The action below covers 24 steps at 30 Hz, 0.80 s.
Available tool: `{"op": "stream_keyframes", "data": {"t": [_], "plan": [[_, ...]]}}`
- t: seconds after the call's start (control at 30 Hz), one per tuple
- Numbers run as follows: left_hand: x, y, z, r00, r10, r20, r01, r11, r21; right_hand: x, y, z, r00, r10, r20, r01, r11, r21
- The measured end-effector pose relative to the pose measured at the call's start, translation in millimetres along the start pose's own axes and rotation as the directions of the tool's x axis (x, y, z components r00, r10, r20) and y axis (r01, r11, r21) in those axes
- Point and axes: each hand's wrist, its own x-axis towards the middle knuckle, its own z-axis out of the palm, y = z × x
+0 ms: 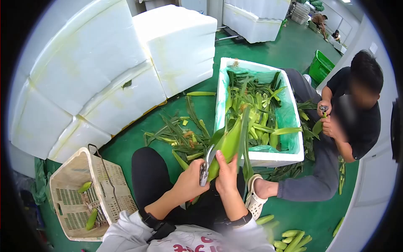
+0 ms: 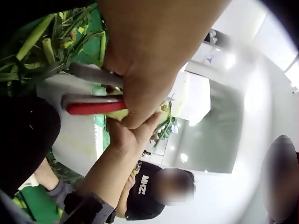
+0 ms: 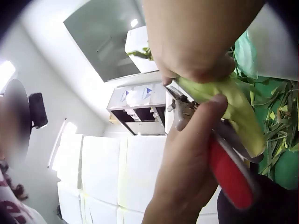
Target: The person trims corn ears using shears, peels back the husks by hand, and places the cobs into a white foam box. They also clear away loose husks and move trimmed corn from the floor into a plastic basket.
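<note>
In the head view, an ear of corn (image 1: 230, 145) in its green husk is held slantwise over the lap, long leaves hanging from it. My right hand (image 1: 227, 175) grips it near its lower end, thumb along the husk. My left hand (image 1: 189, 180) grips pruning shears (image 1: 204, 172) right beside the ear's base. The red handle of the shears (image 2: 93, 108) shows in the left wrist view. The right wrist view shows the pale green husk (image 3: 238, 109) close against the shears, with the left thumb on it. The blades are partly hidden by the hands and husk.
A white foam box (image 1: 273, 158) lined with green plastic and full of husks stands ahead. To the left are a plastic basket (image 1: 119, 185) holding two ears and stacked foam boxes (image 1: 180, 54). Trimmed ears (image 1: 294, 239) lie lower right. Another person (image 1: 357, 113) sits at right, working with shears.
</note>
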Motion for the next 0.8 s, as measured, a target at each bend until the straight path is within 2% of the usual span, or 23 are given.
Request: {"op": "stream_keyframes", "data": {"t": [0.03,0.1,0.13,0.17,0.2,0.23,0.27,0.3,0.33,0.37,0.4,0.43,0.47,0.5,0.53,0.57,0.6,0.63,0.7,0.8], "plan": [[1.1,-0.5,-1.9,0.998,-0.061,0.025,0.061,0.998,0.016,0.3,-0.1,-0.5,0.999,-0.03,0.022,0.03,0.999,-0.031],[1.4,-6.2,-9.5,0.993,-0.079,0.085,0.089,0.987,-0.131,2.2,-7.2,-9.1,0.994,-0.091,0.053,0.095,0.991,-0.095],[2.7,-8.0,-16.3,0.986,-0.108,0.129,0.134,0.966,-0.22,1.3,-10.9,-11.8,1.0,-0.01,0.027,0.01,1.0,0.007],[2.6,-10.3,-21.2,0.976,-0.132,0.174,0.181,0.934,-0.307,7.9,-6.9,-22.5,0.998,0.026,0.06,-0.027,0.999,0.023],[3.3,-30.6,-12.8,0.997,-0.026,0.079,0.059,0.89,-0.453,16.0,-2.5,-33.2,0.986,0.137,0.095,-0.154,0.969,0.192],[2.1,-35.2,-17.0,0.992,-0.061,0.108,0.11,0.839,-0.533,22.4,-2.9,-38.3,0.959,0.237,0.152,-0.277,0.897,0.346],[2.4,-39.6,-23.2,0.986,-0.093,0.139,0.159,0.779,-0.606,30.4,-4.9,-40.3,0.968,0.104,0.23,-0.195,0.887,0.419],[3.4,-44.5,-29.7,0.978,-0.121,0.169,0.204,0.714,-0.67,28.7,-15.5,-34.0,0.949,0.055,0.309,-0.22,0.819,0.53],[4.8,-56.8,-29.7,0.965,-0.215,0.148,0.26,0.734,-0.627,33.5,-16.9,-36.9,0.978,0.018,0.21,-0.128,0.841,0.526],[4.3,-66.9,-32.5,0.977,-0.21,0.03,0.204,0.894,-0.399,40.5,-15.9,-43.6,0.994,-0.021,0.107,-0.037,0.857,0.514],[4.3,-67.1,-39.2,0.982,-0.172,-0.083,0.16,0.978,-0.132,47.9,-17.7,-45.9,0.996,-0.076,0.035,0.053,0.894,0.445],[8.2,-64.9,-45.5,0.978,-0.097,-0.186,0.125,0.981,0.148,48.9,-15.3,-46.0,0.985,-0.155,-0.08,0.174,0.92,0.351],[5.3,-55.7,-49.8,0.952,-0.306,0.008,0.305,0.945,-0.116,51.3,-13.9,-44.1,0.951,-0.249,-0.184,0.29,0.925,0.246],[-3.4,-72.3,-32.9,0.926,-0.346,0.154,0.379,0.845,-0.378,51.2,-15.2,-36.1,0.897,-0.341,-0.28,0.387,0.913,0.127],[-10.6,-61.9,-21.3,0.913,-0.285,0.291,0.407,0.599,-0.69,51.5,-14.8,-32.2,0.874,-0.396,-0.282,0.436,0.895,0.095],[-19.8,-50.6,-15.6,0.839,-0.239,0.489,0.544,0.362,-0.757,49.1,-13.9,-28.1,0.866,-0.419,-0.274,0.452,0.889,0.069],[-22.3,-42.5,-11.6,0.763,-0.187,0.619,0.646,0.255,-0.72,47.2,-12.9,-22.4,0.859,-0.44,-0.262,0.467,0.883,0.047],[-21.1,-32.1,-7.2,0.7,-0.192,0.688,0.714,0.157,-0.683,48.2,-11.1,-17.1,0.852,-0.462,-0.245,0.483,0.875,0.03],[-10.4,-23.5,-2.2,0.679,-0.212,0.702,0.726,0.055,-0.686,46.1,-5.9,-17.2,0.87,-0.468,-0.157,0.478,0.878,0.033],[6.2,-25.6,0.4,0.759,-0.227,0.61,0.63,0.018,-0.776,39.4,0.8,-12.7,0.875,-0.477,-0.081,0.479,0.878,0.01]]}}
